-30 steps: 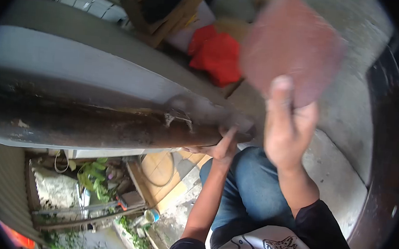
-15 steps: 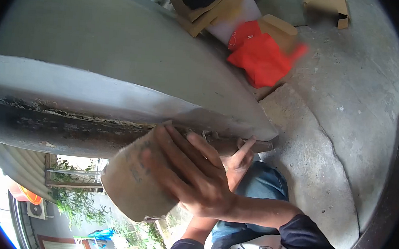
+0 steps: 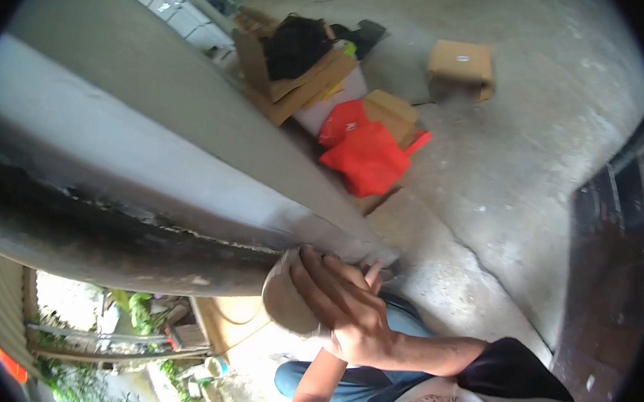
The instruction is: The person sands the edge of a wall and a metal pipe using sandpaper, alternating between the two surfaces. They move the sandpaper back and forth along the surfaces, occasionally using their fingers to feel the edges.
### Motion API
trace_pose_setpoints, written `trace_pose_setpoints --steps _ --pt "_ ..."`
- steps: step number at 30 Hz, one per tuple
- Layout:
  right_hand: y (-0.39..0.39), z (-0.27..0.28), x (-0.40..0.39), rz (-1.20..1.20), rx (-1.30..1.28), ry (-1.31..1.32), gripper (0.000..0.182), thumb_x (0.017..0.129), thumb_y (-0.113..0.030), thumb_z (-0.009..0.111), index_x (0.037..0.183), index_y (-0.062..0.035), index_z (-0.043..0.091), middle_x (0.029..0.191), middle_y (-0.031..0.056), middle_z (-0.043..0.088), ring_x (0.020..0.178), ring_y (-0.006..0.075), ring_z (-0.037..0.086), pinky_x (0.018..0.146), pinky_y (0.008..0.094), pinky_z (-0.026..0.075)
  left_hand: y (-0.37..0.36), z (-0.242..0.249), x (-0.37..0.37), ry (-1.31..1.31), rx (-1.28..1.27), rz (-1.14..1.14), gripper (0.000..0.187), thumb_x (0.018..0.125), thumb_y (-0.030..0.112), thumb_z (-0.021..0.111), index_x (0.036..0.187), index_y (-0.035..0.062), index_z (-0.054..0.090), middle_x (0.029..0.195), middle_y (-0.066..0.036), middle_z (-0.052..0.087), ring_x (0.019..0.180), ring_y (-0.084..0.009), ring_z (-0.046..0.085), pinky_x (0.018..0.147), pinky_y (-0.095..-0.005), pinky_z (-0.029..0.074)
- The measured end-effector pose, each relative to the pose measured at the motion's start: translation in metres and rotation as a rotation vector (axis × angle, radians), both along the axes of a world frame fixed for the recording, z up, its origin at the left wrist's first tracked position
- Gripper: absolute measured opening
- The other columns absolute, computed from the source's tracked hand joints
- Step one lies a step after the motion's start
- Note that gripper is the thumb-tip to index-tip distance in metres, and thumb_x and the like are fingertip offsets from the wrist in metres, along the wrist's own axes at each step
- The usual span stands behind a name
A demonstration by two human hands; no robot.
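My right hand [image 3: 351,305] is closed on a curled tan sheet of sandpaper [image 3: 284,298], pressing it against the dark, worn door frame [image 3: 143,259]. The frame runs along the edge of a grey and white wall [image 3: 211,170]. Mostly hidden behind the right hand, my left hand [image 3: 375,275] shows only fingers, near the frame's end by the wall corner. Whether it holds anything is hidden.
A red bag [image 3: 367,159] lies beside an opened cardboard box [image 3: 301,86] with black stuff on it. Another cardboard box [image 3: 461,61] stands on the concrete floor [image 3: 522,156]. A dark panel [image 3: 607,276] is at the right; plants [image 3: 88,383] show outside at lower left.
My view has turned and shifted, so more floor and the boxes show. My right hand with the sandpaper has moved along the frame toward its end, closer to the left hand.
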State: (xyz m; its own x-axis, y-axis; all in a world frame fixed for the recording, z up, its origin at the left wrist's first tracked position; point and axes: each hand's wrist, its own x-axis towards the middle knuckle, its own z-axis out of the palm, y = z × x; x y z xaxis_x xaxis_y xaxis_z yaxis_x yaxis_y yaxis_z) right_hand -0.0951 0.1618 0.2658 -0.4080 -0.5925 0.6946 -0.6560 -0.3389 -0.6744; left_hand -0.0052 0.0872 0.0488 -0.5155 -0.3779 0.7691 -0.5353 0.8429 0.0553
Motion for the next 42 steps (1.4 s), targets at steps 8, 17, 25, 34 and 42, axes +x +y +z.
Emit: trace_pose_setpoints --steps 8,17,25,34,42 --pt "0.012 -0.006 -0.009 0.154 -0.014 0.109 0.052 0.082 0.001 0.055 0.133 0.0107 0.052 0.134 0.0287 0.057 0.120 0.0477 0.057 0.103 0.0470 0.048 -0.007 0.003 -0.029 0.087 -0.015 0.160 0.039 0.084 0.002 0.066 0.122 0.0132 0.065 0.102 -0.012 0.065 0.089 -0.0264 0.062 0.080 -0.0368 0.050" --pt "0.039 -0.047 -0.045 0.576 -0.199 -0.085 0.030 0.094 -0.007 0.056 0.118 0.0081 0.063 0.114 0.0248 0.068 0.104 0.0436 0.067 0.095 0.0481 0.053 0.016 0.026 0.014 -0.073 0.390 0.249 0.044 0.086 0.009 0.068 0.129 0.0132 0.061 0.110 -0.013 0.065 0.100 -0.0279 0.062 0.088 -0.0388 0.049" --pt "0.031 -0.122 -0.090 0.569 -0.199 -0.377 0.031 0.094 -0.010 0.057 0.125 -0.0034 0.059 0.134 0.0273 0.056 0.121 0.0446 0.058 0.105 0.0491 0.045 0.046 0.113 0.076 -0.091 0.205 -0.034 0.050 0.081 0.000 0.068 0.128 0.0125 0.053 0.139 -0.031 0.050 0.119 -0.0418 0.058 0.098 -0.0474 0.047" --pt "-0.033 -0.077 -0.107 0.554 -0.615 0.137 0.023 0.079 -0.024 0.075 0.101 -0.0238 0.070 0.121 0.0048 0.068 0.105 0.0291 0.061 0.084 0.0425 0.052 0.045 0.226 0.039 0.135 -0.108 -0.111 0.077 0.094 0.049 0.063 0.145 -0.0009 0.037 0.123 -0.027 0.059 0.085 -0.0308 0.066 0.073 -0.0386 0.054" --pt "-0.046 -0.062 -0.056 0.476 -0.588 0.040 0.017 0.082 -0.023 0.069 0.098 -0.0262 0.070 0.122 -0.0020 0.066 0.113 0.0215 0.061 0.097 0.0411 0.046 0.055 0.253 0.035 -0.131 0.010 -0.169 0.048 0.097 0.053 0.054 0.129 0.0176 0.051 0.132 -0.027 0.057 0.101 -0.0381 0.067 0.083 -0.0420 0.057"
